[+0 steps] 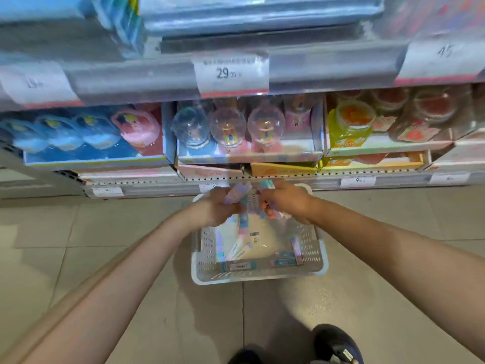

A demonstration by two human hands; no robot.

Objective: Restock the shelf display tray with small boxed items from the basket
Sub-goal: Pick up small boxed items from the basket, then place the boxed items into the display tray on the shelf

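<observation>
Both of my hands are up over the far end of the basket, each curled round a small bunch of the boxed items. My left hand grips a pastel lilac and pink box that sticks up toward the shelf; my right hand holds a teal-topped box and, below the fingers, something coral-coloured I cannot make out through the blur. How many boxes each hand has I cannot tell.

White and perforated, the basket sits on the tiled floor just in front of the bottom shelf. More long slim boxes lie loose on its bottom, several along the near wall and a few leaning in the middle, so plenty is left to move.

I judge this to be the pick-up step: stock gathered, not yet placed. Above the hands, the lower shelf carries a pink display tray and an orange tray, with globe-shaped toys in the tray above them. Which tray takes these boxes I cannot say for certain; the pink one looks the likelier match.

Next I would need to lift both handfuls clear of the basket rim, carry them forward to the tray's opening, and line the boxes up the same way before letting go, so none slips out.
</observation>
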